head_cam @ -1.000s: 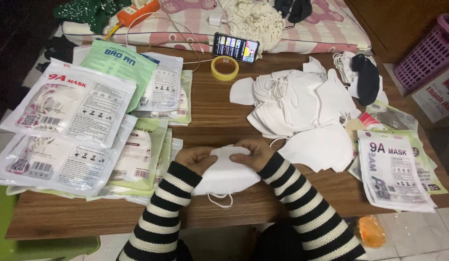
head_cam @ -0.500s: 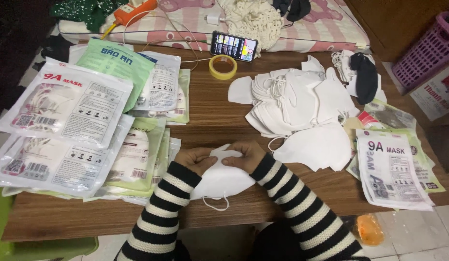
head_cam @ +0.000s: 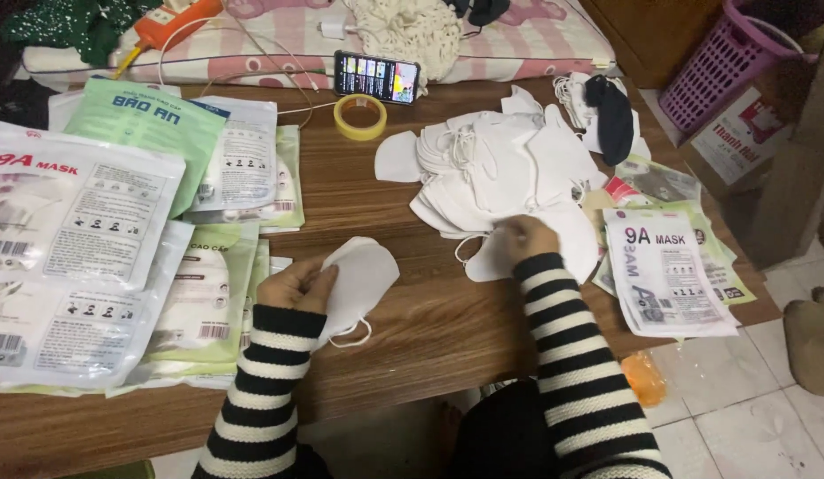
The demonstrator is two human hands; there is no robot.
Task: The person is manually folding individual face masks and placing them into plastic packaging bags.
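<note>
done: one folded white fabric face mask (head_cam: 358, 275) is separated from the rest and sits in the left hand (head_cam: 296, 284), low over the brown wood-grain counter (head_cam: 429, 319)
packed stock: flat printed plastic mask pouches (head_cam: 83, 222) stacked along the left of the counter, filled by the look of them; I judge that side is finished output
left to do: big loose heap of white masks (head_cam: 500, 168) mid-right on the counter, clearly many pieces unhandled
spare pouches: a few white-and-green printed pouches (head_cam: 665, 266) lie at the right edge, just beside the heap
progress call: partway through, heap and packed stack both sizeable, can't put a count on either
left grip: fingers curled and pressed on the left edge of the folded mask, thumb on top, pinching it; ear loop hangs free below
right grip: right hand (head_cam: 527, 238) lies palm-down on the near edge of the heap, fingertips touching the nearest mask (head_cam: 492, 262); fingers bent loosely, can't tell if anything is actually pinched
hands: well apart, left one holds its mask clear of the heap
other: yellow tape roll (head_cam: 359, 116) and a lit smartphone (head_cam: 376, 77) at the far edge, untouched
</note>
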